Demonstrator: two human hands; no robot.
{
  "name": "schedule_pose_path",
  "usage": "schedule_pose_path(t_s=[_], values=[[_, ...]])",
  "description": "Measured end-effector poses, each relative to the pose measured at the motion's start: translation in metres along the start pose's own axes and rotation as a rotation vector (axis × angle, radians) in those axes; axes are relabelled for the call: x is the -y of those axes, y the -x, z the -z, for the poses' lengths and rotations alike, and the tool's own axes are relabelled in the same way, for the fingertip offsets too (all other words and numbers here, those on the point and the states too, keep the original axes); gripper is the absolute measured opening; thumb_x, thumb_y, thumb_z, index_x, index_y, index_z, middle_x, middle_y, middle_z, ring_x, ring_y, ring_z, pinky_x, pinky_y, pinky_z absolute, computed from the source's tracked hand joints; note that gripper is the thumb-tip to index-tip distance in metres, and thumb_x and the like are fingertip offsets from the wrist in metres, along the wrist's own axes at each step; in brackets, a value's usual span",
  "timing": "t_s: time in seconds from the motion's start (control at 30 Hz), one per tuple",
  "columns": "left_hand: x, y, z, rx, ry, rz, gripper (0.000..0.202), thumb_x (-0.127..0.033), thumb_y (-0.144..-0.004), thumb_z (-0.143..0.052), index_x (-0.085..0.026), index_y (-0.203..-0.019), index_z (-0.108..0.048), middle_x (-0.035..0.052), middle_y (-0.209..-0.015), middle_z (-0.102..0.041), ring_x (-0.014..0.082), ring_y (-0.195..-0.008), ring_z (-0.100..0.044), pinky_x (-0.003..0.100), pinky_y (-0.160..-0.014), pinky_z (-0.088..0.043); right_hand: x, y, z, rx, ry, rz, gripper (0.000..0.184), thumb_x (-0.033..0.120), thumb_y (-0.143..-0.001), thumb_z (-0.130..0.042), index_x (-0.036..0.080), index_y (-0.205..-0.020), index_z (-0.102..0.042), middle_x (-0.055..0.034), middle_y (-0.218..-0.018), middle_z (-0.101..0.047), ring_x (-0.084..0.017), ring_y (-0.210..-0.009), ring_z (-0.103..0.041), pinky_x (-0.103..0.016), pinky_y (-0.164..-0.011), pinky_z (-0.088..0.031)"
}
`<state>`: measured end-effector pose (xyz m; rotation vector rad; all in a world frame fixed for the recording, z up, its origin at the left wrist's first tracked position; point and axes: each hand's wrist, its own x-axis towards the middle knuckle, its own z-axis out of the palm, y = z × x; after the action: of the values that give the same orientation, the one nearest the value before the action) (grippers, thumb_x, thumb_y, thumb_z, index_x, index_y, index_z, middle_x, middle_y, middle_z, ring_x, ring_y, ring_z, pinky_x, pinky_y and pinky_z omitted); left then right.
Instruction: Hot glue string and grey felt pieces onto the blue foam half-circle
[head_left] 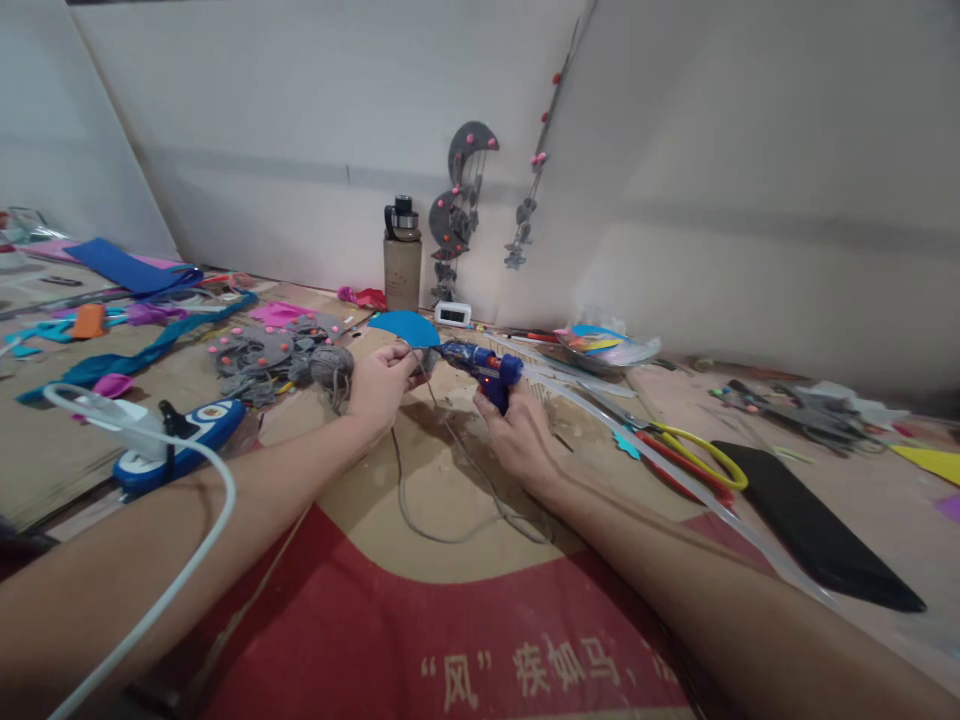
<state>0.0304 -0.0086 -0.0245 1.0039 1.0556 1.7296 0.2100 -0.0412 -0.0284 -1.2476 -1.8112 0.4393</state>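
Observation:
My right hand is wrapped round the grip of a blue hot glue gun, whose nozzle points left. Close to that nozzle, my left hand pinches grey yarn between thumb and fingers; whether a small grey piece is held with it, I cannot tell. The yarn hangs down and loops over the cardboard. Just behind the left fingers lies a blue felt piece with a curved edge, partly hidden. A ball of grey yarn sits left of the left hand.
Grey felt pieces with pink dots lie left, behind a blue-and-white power strip. A bottle and small white clock stand by the wall. Right are yellow-handled scissors and a black flat object. A white cable crosses my left arm.

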Motion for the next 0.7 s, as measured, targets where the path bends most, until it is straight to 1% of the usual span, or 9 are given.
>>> schedule_pose_path(t_s=[0.2,0.4,0.7], values=[[-0.0038,0.0028,-0.0016,0.0,0.02,0.002,0.018,-0.023,-0.064,-0.07,-0.012,-0.07,-0.057,0.0055,-0.074,-0.067,0.0153,-0.069,-0.065,0.034,-0.071,-0.056,-0.0046,-0.0015,-0.0018,-0.031,-0.007,0.032,0.037,0.041,-0.085,-0.045,0.017,-0.112,-0.054,-0.0105,-0.096,-0.066,-0.026,-0.087,-0.061,-0.036,-0.078,-0.046],[-0.0043,0.0035,-0.0018,0.007,0.028,-0.007,0.019,-0.023,-0.065,-0.07,-0.013,-0.073,-0.056,0.0047,-0.076,-0.066,0.015,-0.07,-0.066,0.036,-0.074,-0.056,-0.0068,-0.0026,-0.0035,-0.035,-0.015,0.018,0.038,0.038,-0.085,-0.046,0.015,-0.114,-0.052,-0.0112,-0.097,-0.065,-0.026,-0.088,-0.06,-0.037,-0.08,-0.045],[-0.0055,0.0039,-0.002,0.013,0.017,-0.006,0.02,-0.024,-0.065,-0.07,-0.012,-0.072,-0.056,0.0046,-0.077,-0.065,0.015,-0.071,-0.065,0.034,-0.072,-0.056,-0.008,-0.003,-0.0044,-0.058,-0.031,0.029,0.037,0.038,-0.084,-0.046,0.017,-0.113,-0.053,-0.0094,-0.096,-0.065,-0.024,-0.085,-0.061,-0.037,-0.079,-0.046]])
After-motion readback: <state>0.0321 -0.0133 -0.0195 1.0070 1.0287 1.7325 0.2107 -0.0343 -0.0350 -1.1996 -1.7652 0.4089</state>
